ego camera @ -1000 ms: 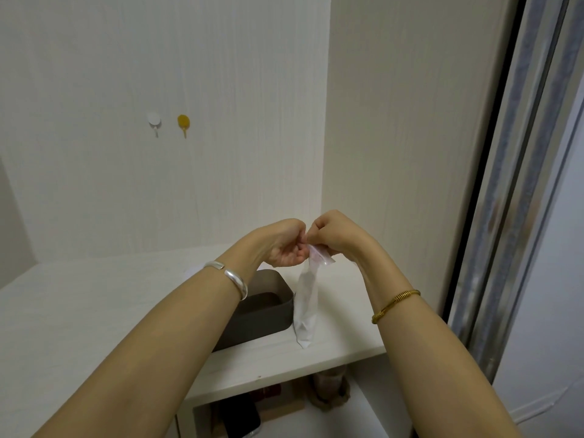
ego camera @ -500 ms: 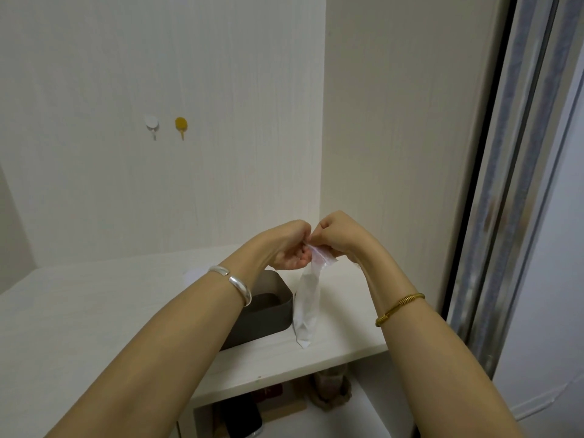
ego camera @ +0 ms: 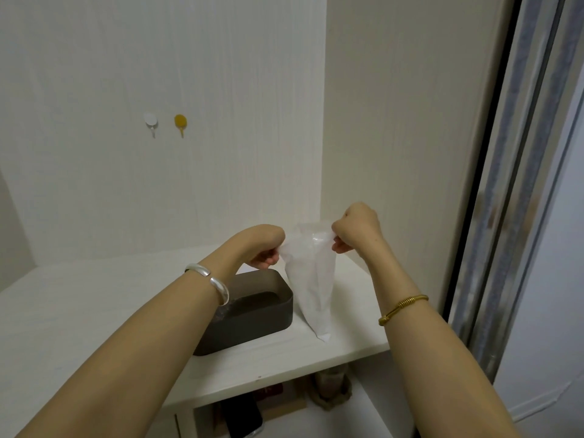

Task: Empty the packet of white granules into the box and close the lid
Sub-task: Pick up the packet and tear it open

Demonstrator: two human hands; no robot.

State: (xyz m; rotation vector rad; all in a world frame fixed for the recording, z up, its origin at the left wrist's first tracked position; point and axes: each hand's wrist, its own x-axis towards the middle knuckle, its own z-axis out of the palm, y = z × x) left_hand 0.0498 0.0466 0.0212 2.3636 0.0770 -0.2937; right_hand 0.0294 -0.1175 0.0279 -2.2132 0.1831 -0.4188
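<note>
Since the earlier frames, your two hands have moved apart: they were bunched together at the top of the packet, and now each holds its own side of the mouth, with the top edge spread wide between them. Your left hand pinches the left edge of the opening with curled fingers; your right hand pinches the right edge in the same way.

The packet hangs upright from both grips. Its lower corner points down, just above or on the white tabletop; contact cannot be confirmed. It sits just to the right of the dark box, not over it.

The box rests on the tabletop with its top open. No lid is visible in this view; your left forearm covers part of the box.

Judged from this layout, the packet now appears opened, and pouring has not begun. The next step calls for moving the mouth over the box and tilting it. Keep hold of both edges to limit spillage onto the tabletop.
</note>
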